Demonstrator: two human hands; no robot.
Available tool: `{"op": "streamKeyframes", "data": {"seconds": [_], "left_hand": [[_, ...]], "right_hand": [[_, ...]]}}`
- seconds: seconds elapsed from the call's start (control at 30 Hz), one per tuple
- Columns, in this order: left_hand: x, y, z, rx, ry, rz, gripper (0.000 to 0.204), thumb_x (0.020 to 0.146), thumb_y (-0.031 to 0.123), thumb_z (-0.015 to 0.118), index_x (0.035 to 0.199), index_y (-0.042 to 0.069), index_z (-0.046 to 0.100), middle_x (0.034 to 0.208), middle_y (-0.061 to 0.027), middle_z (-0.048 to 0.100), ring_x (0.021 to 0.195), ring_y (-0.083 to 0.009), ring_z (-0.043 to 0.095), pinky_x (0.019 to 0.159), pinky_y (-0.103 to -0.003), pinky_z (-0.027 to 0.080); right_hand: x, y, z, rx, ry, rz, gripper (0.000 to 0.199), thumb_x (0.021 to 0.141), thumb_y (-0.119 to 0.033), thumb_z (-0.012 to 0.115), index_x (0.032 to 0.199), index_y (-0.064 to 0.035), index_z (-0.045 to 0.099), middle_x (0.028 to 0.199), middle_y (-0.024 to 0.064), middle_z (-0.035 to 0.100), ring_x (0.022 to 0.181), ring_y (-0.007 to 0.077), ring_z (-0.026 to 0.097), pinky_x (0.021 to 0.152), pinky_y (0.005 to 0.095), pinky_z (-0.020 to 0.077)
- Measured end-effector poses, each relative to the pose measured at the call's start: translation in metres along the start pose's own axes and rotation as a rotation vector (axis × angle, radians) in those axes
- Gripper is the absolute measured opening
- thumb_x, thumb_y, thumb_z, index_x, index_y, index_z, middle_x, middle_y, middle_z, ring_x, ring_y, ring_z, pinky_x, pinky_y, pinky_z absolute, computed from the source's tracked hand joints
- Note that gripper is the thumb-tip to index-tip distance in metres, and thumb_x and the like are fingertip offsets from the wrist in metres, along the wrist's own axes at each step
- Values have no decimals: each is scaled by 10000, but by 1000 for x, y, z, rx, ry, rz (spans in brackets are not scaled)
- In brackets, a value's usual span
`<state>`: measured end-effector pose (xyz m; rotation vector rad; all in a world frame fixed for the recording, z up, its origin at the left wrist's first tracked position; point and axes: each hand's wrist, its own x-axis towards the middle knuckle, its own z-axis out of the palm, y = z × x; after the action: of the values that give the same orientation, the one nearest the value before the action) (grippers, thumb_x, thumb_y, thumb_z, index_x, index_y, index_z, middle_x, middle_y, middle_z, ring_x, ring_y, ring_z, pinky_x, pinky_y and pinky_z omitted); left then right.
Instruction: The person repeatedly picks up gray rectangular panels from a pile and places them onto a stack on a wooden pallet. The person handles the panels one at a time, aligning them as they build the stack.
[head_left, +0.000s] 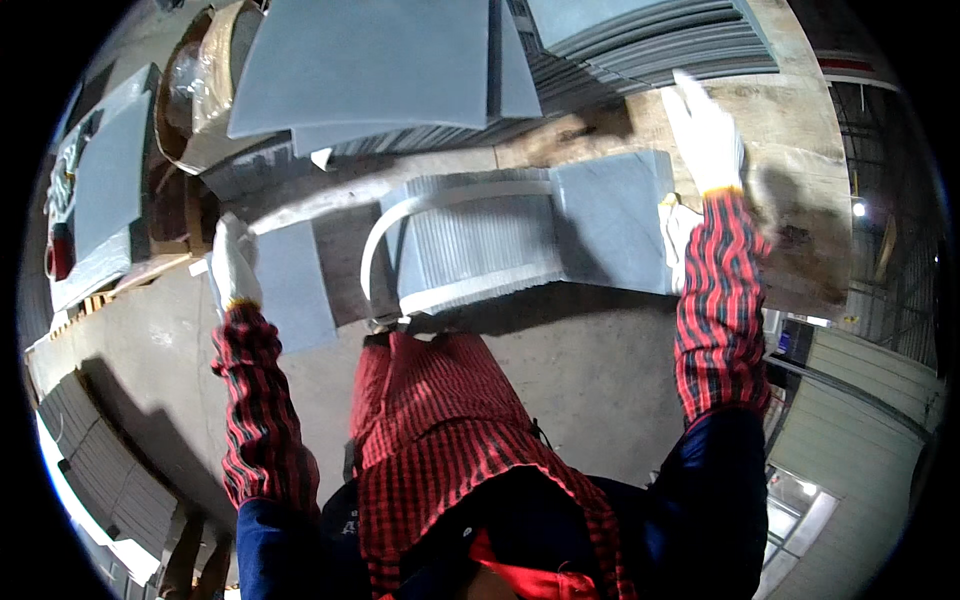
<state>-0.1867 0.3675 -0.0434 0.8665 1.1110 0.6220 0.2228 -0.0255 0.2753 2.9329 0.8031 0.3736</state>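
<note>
My left hand [235, 262], in a white glove, grips a flat grey panel [295, 285] by its left edge. The panel lies at the left of the table's near side. My right hand [704, 138], also gloved, is stretched out over the wooden tabletop with its fingers extended and nothing in it. Just left of that wrist, a white glove [678, 235] lies at the edge of a smooth grey sheet [615, 215]. Between my hands sits a row of thin grey ribbed slats [478, 235], with a curved white band [430, 200] arching over its left and far side.
Large grey sheets [370, 65] lie across the far side, beside stacked grey panels [650, 50]. Bare wood shows on the tabletop [800, 230] at right. An open carton [205, 90] with clear plastic stands far left, near a wrapped stack [115, 190]. More panels [120, 470] stand lower left.
</note>
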Motion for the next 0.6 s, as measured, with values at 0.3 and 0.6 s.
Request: {"op": "streamKeyframes", "data": {"seconds": [0.3, 0.6], "left_hand": [[-186, -224, -2, 731, -505, -344, 312, 971, 294, 535, 1086, 30, 654, 974, -132, 670, 836, -278, 621, 743, -372, 493], [-260, -253, 90, 1014, -658, -33, 451, 984, 380, 463, 1183, 14, 636, 1077, -157, 670, 982, -285, 596, 872, -384, 470]], "right_hand": [[-164, 172, 111, -293, -148, -13, 425, 855, -384, 648, 1227, -182, 606, 1234, 100, 562, 1139, 308, 544, 975, 430, 441], [-178, 186, 95, 59, 417, -268, 230, 884, -224, 665, 1067, -85, 688, 1142, 130, 652, 1078, 344, 594, 957, 477, 465]]}}
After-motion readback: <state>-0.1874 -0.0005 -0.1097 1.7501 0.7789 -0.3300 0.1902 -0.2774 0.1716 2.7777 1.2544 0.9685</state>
